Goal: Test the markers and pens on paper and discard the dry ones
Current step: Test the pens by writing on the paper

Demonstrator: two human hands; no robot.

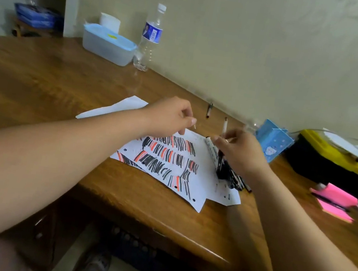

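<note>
A white sheet of paper [204, 160] covered in rows of black and red test strokes lies on the wooden desk [64, 84]. My left hand [167, 116] hovers over its far edge, pinching a small pale pen cap or tip. My right hand [240, 154] grips a thin pen [224, 125] that points upward, right above a pile of dark markers and pens [230, 174] on the paper's right side. A white marker [211, 149] lies beside that hand. One dark pen [209, 110] lies alone near the wall.
A clear tub with a blue lid [107, 45] and a water bottle [150, 37] stand at the back. On the right are a blue paper box [273, 139], a black and yellow case [337, 165] and pink sticky notes [336, 202]. Another white sheet [116, 108] lies under my left arm.
</note>
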